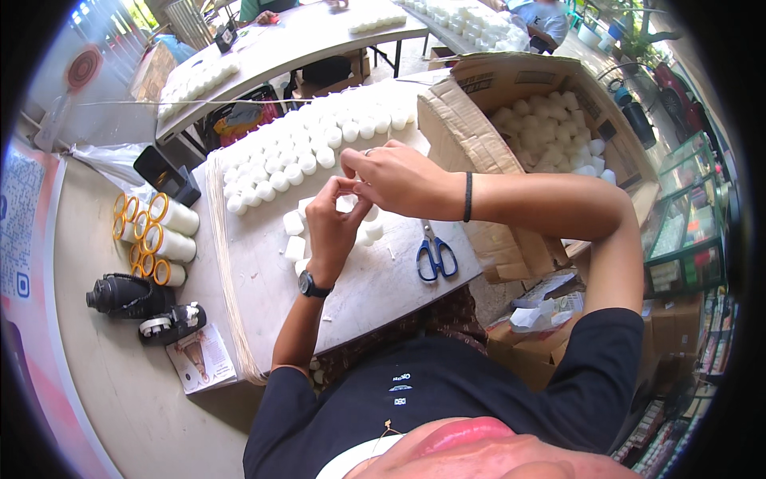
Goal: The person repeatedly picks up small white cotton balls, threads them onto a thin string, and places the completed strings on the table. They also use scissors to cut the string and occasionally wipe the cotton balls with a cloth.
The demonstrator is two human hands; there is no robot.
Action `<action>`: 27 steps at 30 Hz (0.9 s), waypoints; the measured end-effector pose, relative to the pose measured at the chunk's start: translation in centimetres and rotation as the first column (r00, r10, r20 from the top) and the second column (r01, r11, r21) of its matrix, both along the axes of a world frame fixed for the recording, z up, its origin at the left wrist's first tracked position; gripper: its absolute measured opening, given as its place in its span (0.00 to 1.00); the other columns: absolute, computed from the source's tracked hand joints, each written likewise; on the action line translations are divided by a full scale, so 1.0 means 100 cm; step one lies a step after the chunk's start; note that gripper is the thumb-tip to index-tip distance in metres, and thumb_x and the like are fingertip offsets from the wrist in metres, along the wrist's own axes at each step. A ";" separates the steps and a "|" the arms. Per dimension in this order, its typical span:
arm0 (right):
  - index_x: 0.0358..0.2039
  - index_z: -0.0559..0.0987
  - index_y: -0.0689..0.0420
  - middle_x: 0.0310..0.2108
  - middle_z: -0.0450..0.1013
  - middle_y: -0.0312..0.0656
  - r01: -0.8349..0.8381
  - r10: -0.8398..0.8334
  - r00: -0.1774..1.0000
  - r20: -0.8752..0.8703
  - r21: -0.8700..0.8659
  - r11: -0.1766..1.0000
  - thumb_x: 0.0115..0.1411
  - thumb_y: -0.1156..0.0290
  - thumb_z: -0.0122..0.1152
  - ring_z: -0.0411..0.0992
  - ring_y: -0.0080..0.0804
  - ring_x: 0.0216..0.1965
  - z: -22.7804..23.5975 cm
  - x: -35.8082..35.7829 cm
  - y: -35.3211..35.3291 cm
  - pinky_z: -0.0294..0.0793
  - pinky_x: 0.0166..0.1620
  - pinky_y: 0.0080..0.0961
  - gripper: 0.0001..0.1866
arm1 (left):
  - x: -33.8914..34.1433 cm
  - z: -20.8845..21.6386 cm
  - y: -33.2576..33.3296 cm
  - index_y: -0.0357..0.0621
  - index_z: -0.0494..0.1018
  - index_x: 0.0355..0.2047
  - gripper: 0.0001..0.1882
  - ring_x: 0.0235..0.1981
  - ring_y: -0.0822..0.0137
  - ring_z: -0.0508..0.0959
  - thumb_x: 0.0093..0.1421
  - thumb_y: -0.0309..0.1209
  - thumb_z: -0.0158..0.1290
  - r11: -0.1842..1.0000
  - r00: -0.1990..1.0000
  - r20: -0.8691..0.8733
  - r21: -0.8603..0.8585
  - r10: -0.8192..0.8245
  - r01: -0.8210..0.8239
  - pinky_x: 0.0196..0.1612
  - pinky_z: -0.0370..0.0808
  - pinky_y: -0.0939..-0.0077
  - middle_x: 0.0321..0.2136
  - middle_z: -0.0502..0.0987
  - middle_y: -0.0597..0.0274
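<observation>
Over the table, my left hand (pixel 332 222) and my right hand (pixel 392 177) meet with their fingertips pinched together. Whatever they pinch is too small or hidden to make out. Beneath and around my hands stand several short white cylinders that look like candles (pixel 294 223). Beyond them, rows of similar white candles (pixel 275 164) cover the far part of the table (pixel 355 311). Scissors with dark blue handles (pixel 436 257) lie to the right of my hands. A bundle of pale string (pixel 221 263) runs over the table's left end.
At the right, an open cardboard box (pixel 459 120) holds many white pieces (pixel 542 132). To the left are orange-rimmed white rolls (pixel 170 239), a black bottle (pixel 128 295) and a black case (pixel 166 176). Other people sit by a farther table (pixel 295 36).
</observation>
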State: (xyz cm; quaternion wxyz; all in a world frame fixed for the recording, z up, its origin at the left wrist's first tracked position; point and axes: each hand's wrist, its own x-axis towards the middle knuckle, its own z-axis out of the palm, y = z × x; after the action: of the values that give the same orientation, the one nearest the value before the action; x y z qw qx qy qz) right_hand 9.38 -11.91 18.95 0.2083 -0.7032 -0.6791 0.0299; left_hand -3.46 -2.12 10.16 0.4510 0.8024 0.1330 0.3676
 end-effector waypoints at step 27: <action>0.32 0.83 0.57 0.30 0.81 0.41 0.014 -0.066 0.939 -0.337 -0.155 0.988 0.57 0.61 0.67 0.80 0.38 0.31 0.005 -0.006 0.005 0.77 0.35 0.32 0.12 | -0.027 -0.022 -0.002 0.35 0.78 0.38 0.10 0.34 0.64 0.83 0.61 0.29 0.61 0.980 0.983 0.128 -0.166 0.130 -0.108 0.38 0.77 0.72 0.33 0.82 0.53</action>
State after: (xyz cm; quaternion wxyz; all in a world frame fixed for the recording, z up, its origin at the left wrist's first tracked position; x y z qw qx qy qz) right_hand 8.77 -11.44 19.41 0.2698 -0.7149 -0.6139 0.1982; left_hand -6.15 -2.36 7.94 0.4986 0.7271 0.1783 0.4369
